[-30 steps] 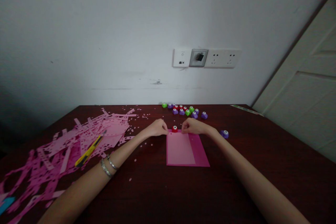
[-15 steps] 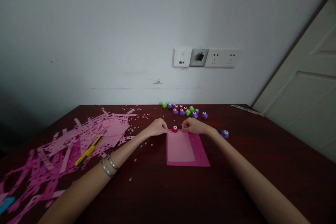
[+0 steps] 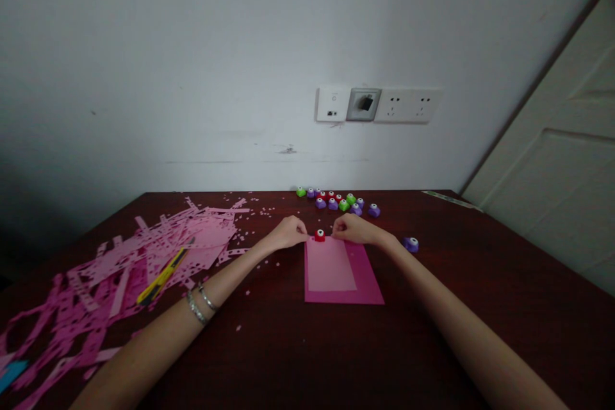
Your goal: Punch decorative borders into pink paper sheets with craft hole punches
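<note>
1. Flat on the dark reddish-brown wooden table (image 3: 307, 359) lies a rectangular magenta paper sheet (image 3: 368, 282), the landmark here.
2. On top of the magenta sheet rests a smaller, light pink rectangular paper sheet (image 3: 330, 269), leaving magenta bare along the right and near sides.
3. A small red plastic punch with a white, dark-dotted top (image 3: 319, 236) sits at the magenta sheet's far edge, between the hands.
4. The left hand (image 3: 290, 233), at the magenta sheet's far left corner, is nearly closed, thumb and fingertips pinching the light pink sheet's edge.
5. The right hand (image 3: 353, 229), over the magenta sheet's far edge, is likewise curled into a pinch on the light pink sheet; its exact fingertip contact is too small to tell.
6. Beyond the magenta sheet stands a group of green, purple and red plastic punches (image 3: 343, 205); one purple plastic punch (image 3: 410, 245) stands to its right.
7. Well left of the magenta sheet, a yellow-and-black utility knife (image 3: 166, 274) lies on heaped pink paper strips (image 3: 123, 285).
</note>
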Available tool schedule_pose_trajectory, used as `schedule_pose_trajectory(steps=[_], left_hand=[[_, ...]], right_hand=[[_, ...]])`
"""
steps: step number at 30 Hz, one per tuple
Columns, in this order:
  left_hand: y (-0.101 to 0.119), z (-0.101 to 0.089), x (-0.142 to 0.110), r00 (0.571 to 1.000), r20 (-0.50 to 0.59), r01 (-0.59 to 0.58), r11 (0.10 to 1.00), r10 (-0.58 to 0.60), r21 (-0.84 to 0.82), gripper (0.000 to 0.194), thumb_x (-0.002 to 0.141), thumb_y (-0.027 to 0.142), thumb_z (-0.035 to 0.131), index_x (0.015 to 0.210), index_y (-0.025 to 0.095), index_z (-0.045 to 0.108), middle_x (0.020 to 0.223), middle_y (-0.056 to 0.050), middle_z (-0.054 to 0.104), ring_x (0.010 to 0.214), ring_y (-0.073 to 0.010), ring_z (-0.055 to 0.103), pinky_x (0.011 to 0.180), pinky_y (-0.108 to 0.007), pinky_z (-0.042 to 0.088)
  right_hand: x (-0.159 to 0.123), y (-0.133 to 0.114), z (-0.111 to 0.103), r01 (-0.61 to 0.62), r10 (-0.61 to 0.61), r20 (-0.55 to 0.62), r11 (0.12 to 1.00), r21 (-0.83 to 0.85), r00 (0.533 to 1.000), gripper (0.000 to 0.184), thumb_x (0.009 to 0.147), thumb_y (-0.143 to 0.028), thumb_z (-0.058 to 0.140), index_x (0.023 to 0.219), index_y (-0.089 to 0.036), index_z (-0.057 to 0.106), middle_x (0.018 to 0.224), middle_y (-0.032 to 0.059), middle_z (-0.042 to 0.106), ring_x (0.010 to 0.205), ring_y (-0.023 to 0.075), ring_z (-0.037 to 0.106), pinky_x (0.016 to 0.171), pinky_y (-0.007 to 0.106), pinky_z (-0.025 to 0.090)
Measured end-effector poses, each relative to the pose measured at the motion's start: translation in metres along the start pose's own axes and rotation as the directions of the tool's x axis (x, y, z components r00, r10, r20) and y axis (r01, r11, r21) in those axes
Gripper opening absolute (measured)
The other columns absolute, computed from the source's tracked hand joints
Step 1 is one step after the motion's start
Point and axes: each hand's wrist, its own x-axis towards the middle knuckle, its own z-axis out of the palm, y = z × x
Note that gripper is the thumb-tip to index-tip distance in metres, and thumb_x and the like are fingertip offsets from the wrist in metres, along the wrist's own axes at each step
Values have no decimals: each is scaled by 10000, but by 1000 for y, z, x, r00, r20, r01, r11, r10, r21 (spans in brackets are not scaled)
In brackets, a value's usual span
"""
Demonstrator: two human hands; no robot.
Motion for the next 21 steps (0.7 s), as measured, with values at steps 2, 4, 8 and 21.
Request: schedule_pose_trajectory(steps=[2,4,8,21], left_hand=[[0,1,0,1000,-5,-11,1000,11,-1,151,653,237,582,659,131,690,667,-47,671,647,-147,587,589,-232,395],[-1,1,1,1000,-12,-24,1000,24,0,155,655,245,585,653,129,687,664,-46,668,643,-146,588,578,-227,393],[-3,1,1,1000,-15,-26,1000,26,0,154,655,247,589,651,127,685,655,-45,664,631,-141,581,566,-222,389],[-9,-2,4,998,-67,-9,997,14,70,282,753,378,527,654,137,635,629,-29,620,588,-128,533,551,-233,351]], right_hand=[[0,0,0,5,-5,-1,1000,3,1000,204,730,-226,496,725,-107,662,682,52,647,603,135,543,528,220,374],[0,0,0,4,-4,-5,1000,3,1000,202,732,-225,496,731,-109,662,699,55,651,623,140,553,541,221,383],[-1,0,-1,6,-6,-8,1000,-6,1000,197,739,-235,504,730,-114,659,707,55,651,625,142,555,550,225,387],[-1,6,-2,-16,16,-65,1000,-3,998,225,768,-304,506,743,-116,628,712,49,636,633,137,546,531,217,362]])
